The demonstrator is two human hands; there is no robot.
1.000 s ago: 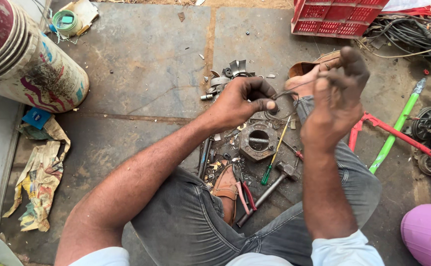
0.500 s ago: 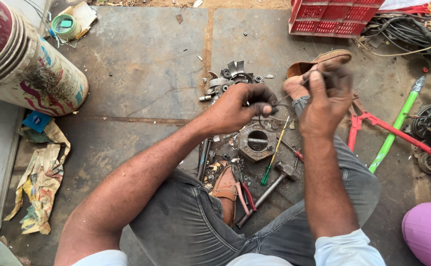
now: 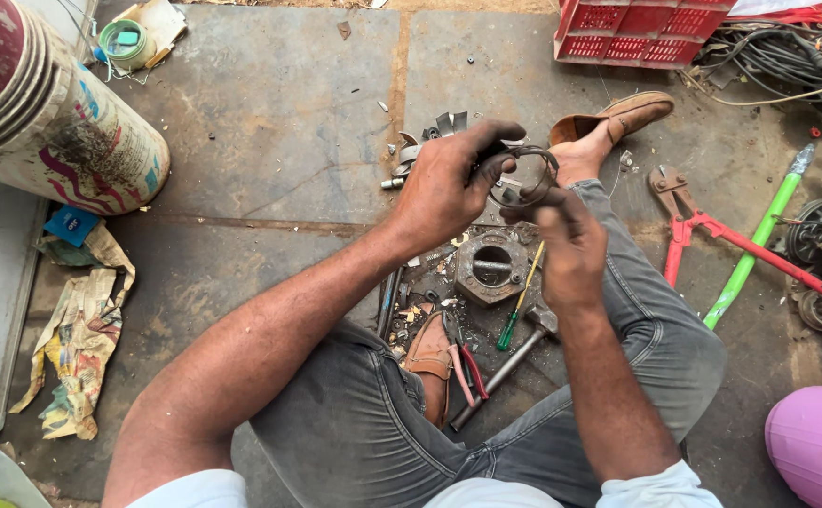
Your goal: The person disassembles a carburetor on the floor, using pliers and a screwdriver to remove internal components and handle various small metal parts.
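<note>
I sit on a concrete floor with both greasy hands raised over my lap. My left hand [image 3: 453, 183] grips one side of a thin dark metal ring [image 3: 535, 179], and my right hand [image 3: 569, 240] pinches its lower edge from below. Under the hands lies a round metal housing [image 3: 492, 266] with a hole through its middle. Beside it rest a green-handled screwdriver [image 3: 516, 315], a hammer [image 3: 510, 362] and red-handled pliers [image 3: 467, 362]. Small metal scraps [image 3: 425, 141] are scattered beyond my left hand.
A large printed drum [image 3: 49, 113] lies at the far left, with crumpled paper [image 3: 72, 334] below it. A red crate [image 3: 637, 28] and tangled cables [image 3: 778, 52] sit at the back right. Red bolt cutters [image 3: 712, 230], a green tube [image 3: 754, 240] and a pink object [image 3: 815, 442] lie right.
My right hand has dropped from above the ring to below it and moved closer to me. My left hand stays on the ring, which has turned so its loop shows.
</note>
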